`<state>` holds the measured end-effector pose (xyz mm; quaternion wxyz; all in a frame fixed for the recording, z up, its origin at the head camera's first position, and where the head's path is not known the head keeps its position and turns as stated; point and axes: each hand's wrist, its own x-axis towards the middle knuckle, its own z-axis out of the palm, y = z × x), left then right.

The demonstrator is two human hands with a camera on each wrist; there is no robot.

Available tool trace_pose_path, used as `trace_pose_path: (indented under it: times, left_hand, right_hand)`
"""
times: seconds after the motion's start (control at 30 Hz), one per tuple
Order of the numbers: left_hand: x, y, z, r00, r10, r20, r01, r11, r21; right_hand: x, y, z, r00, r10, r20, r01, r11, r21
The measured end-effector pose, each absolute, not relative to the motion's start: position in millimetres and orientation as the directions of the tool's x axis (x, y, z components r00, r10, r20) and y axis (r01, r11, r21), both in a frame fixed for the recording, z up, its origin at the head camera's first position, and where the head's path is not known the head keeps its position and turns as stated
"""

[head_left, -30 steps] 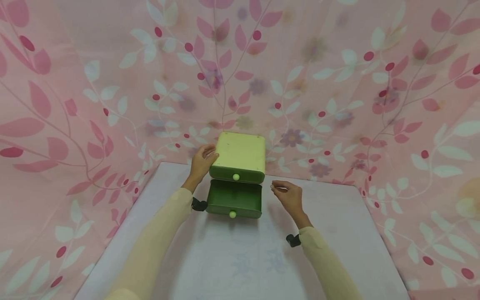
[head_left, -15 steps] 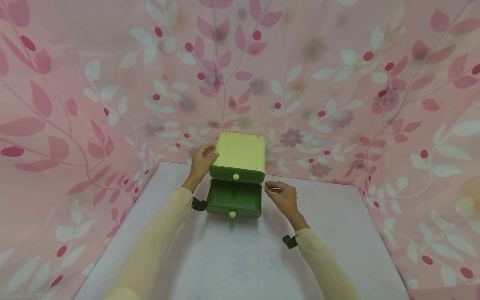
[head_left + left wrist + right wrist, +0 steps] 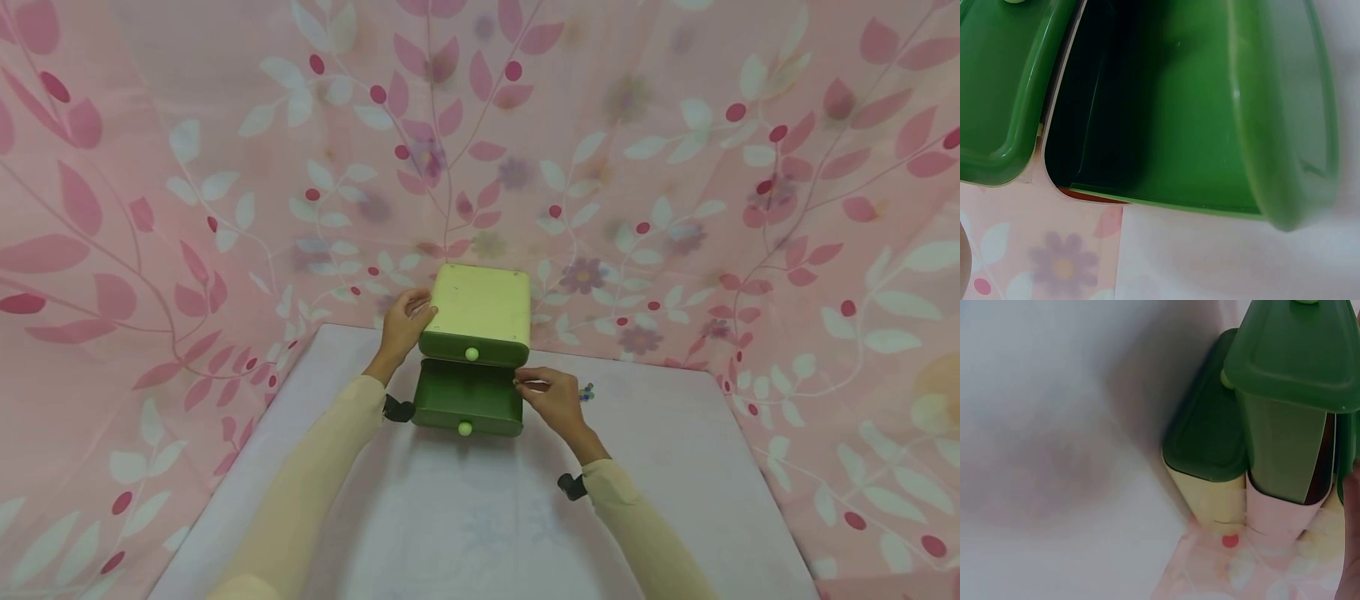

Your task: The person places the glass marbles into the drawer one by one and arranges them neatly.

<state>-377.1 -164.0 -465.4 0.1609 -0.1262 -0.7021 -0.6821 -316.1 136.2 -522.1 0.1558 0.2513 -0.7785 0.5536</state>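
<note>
A small chest of drawers (image 3: pixel 482 304) with a yellow-green top and green drawer fronts stands at the back of the table. Its middle drawer (image 3: pixel 467 392) is pulled out, and the left wrist view shows a bare green floor inside. My left hand (image 3: pixel 402 329) holds the chest's left side, thumb at the top edge. Over at the open drawer's right rim, my right hand (image 3: pixel 553 400) pinches a tiny round thing that looks like a marble (image 3: pixel 516 381); the fingers mostly hide it. Several small blue and green marbles (image 3: pixel 587 392) lie beyond that hand.
Below the open drawer, the bottom drawer (image 3: pixel 1207 425) is closed in the right wrist view. The top drawer (image 3: pixel 472 350) is closed too. A white cloth covers the table (image 3: pixel 660 492), and a pink leaf-patterned curtain (image 3: pixel 637 208) hangs close behind the chest.
My right hand has moved left, from beside the chest to the open drawer's rim, uncovering the marbles on the table. The left hand and the chest stay in place.
</note>
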Motion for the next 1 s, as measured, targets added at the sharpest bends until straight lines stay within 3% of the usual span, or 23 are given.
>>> trace_pose_path:
  times: [1.0]
  left_hand:
    - [-376,-163,-464,-0.921,-0.04,0.387,0.385,0.048,0.922]
  right_hand:
    - [-316,124,-538,-0.841,-0.371,0.394,-0.524,0.374,-0.765]
